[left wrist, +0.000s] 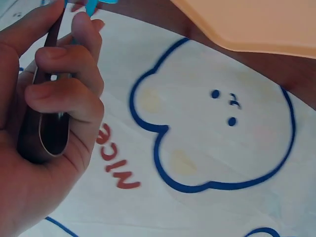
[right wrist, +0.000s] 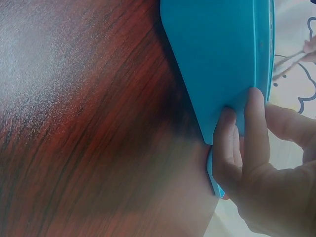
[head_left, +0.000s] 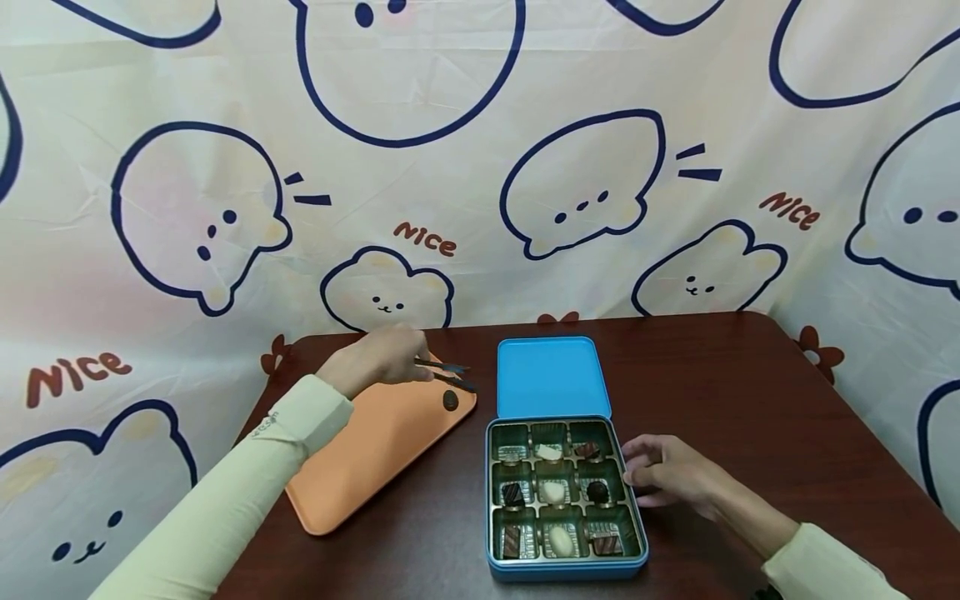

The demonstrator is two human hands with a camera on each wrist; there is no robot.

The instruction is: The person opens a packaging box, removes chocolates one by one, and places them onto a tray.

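My left hand [head_left: 382, 358] grips a pair of metal tongs [left wrist: 44, 128] above the far end of an orange tray [head_left: 375, 446]. The tongs' two arms stand apart, pointing right. Just below their tips, a dark oval chocolate [head_left: 450, 400] lies near the tray's right corner. To the right stands a blue tin [head_left: 570, 572] with its lid [head_left: 551, 379] folded back. Gold compartments inside it hold dark and white chocolates, including a white oval one [head_left: 561, 542] in front. My right hand [head_left: 675, 471] rests its fingertips against the tin's right side wall, thumb near the rim.
Everything stands on a dark brown wooden table [head_left: 712, 400]. A pale cloth with bear drawings [head_left: 585, 75] hangs behind and beside it. The tin's lid lies close to the tray's right corner.
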